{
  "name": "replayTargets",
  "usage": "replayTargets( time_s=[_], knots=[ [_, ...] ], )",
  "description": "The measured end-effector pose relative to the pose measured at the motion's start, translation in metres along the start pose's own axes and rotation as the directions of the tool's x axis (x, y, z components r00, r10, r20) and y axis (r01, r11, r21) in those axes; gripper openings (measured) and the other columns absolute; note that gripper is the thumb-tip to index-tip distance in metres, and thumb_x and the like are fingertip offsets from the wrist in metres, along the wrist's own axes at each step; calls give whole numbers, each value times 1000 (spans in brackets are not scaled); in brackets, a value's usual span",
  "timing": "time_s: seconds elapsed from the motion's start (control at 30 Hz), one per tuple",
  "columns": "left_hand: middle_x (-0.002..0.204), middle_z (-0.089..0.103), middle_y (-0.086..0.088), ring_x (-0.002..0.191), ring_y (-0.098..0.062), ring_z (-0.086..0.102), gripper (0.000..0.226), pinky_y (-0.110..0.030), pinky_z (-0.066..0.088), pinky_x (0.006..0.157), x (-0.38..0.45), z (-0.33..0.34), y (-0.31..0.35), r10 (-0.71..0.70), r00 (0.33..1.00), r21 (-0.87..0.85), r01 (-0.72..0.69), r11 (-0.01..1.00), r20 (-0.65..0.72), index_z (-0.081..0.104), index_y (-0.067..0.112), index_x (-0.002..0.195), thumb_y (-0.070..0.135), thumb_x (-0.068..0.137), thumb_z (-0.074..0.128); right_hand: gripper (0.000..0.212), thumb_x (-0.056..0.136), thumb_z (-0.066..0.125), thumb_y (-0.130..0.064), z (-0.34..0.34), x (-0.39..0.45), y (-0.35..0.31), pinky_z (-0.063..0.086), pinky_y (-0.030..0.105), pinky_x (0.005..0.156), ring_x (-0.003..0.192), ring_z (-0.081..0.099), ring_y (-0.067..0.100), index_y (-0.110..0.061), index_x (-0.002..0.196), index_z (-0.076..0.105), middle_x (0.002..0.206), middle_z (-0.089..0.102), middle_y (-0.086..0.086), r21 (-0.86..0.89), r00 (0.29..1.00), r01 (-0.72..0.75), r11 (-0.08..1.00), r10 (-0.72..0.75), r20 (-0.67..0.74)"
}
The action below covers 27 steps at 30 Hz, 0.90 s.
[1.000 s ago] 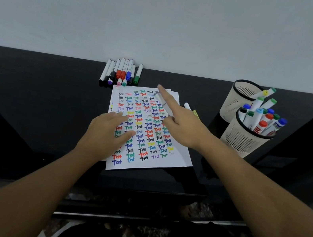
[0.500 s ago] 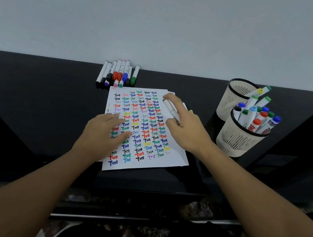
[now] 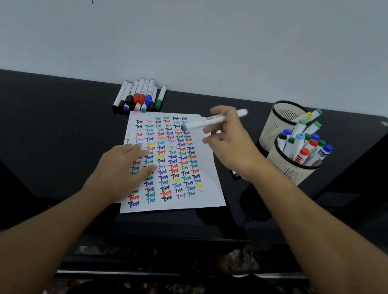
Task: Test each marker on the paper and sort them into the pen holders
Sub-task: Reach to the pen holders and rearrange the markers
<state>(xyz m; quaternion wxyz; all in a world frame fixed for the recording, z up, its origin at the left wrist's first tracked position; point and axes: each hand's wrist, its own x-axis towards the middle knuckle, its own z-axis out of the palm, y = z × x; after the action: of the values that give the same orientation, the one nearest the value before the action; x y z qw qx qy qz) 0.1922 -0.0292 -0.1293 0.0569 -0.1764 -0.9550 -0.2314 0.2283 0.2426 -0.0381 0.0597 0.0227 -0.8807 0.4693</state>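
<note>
Broadly, the job looks well past halfway, judging from how things lie. On the black glossy counter (image 3: 36, 124), the white sheet of paper (image 3: 211, 175) at centre frame is nearly filled with rows of small coloured test words. At right of the frame, the near cream mesh pen holder (image 3: 287, 168) is packed with capped markers, and the far cream mesh pen holder (image 3: 279, 121) behind it carries only a few green- and yellow-capped ones. What is left shows at upper centre: a row of unsorted white-barrelled markers (image 3: 140, 97) lying side by side just beyond the paper's top edge.

As for the grip, the right hand (image 3: 230, 142) is raised above the paper's upper right corner, thumb and fingers closed round a white marker with a grey cap (image 3: 214, 120), held slantwise with the capped end toward the sheet. The left hand (image 3: 121, 168) lies flat, fingers spread, pressing the paper's left side to the counter and holding nothing.
</note>
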Motion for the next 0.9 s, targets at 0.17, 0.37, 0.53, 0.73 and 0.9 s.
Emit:
replayTargets(
  time_s=[0.17, 0.37, 0.53, 0.73, 0.9],
  knots=[
    [151, 50, 2, 141, -17, 38, 59, -42, 29, 117, 0, 1, 0, 6, 1000, -13, -6, 1000, -11, 59, 25, 140, 61, 94, 57, 18, 109, 46, -40, 0, -7, 1, 58, 32, 75, 72, 71, 14, -27, 121, 52, 89, 69, 2, 21, 998, -39, 999, 39, -38],
    [152, 49, 2, 141, -17, 38, 59, -43, 29, 118, 1, 2, -3, 3, 1000, -9, -3, 1000, -2, 58, 26, 141, 62, 93, 55, 37, 108, 44, -50, 1, -9, 4, 44, 22, 63, 67, 57, 4, -22, 108, 68, 81, 65, -8, -238, 988, -36, 971, -1, -155],
    [152, 49, 2, 142, -17, 38, 61, -43, 30, 117, 2, 3, -4, 1, 1000, -1, -1, 1000, 3, 57, 26, 141, 64, 93, 54, 19, 108, 49, -42, -11, -7, 4, 38, 26, 57, 65, 54, 8, -25, 103, 56, 74, 59, -8, -325, 969, -33, 945, -49, -242],
    [153, 48, 2, 141, -17, 38, 62, -44, 30, 118, 3, 3, -4, 3, 1000, 2, -3, 1000, 10, 57, 27, 142, 65, 93, 53, 42, 99, 60, -9, -22, -4, 18, 53, 34, 83, 102, 65, 21, -32, 134, 60, 117, 69, 0, -471, 998, 26, 882, -46, -31],
    [152, 49, 2, 141, -17, 39, 61, -44, 31, 118, 3, 3, -4, 10, 1000, 8, -10, 1000, 5, 57, 26, 142, 63, 93, 54, 78, 92, 50, 5, -20, -1, 32, 47, 36, 89, 120, 60, 27, -34, 158, 37, 140, 58, 2, -759, 988, 92, 644, 38, 152]
  ],
)
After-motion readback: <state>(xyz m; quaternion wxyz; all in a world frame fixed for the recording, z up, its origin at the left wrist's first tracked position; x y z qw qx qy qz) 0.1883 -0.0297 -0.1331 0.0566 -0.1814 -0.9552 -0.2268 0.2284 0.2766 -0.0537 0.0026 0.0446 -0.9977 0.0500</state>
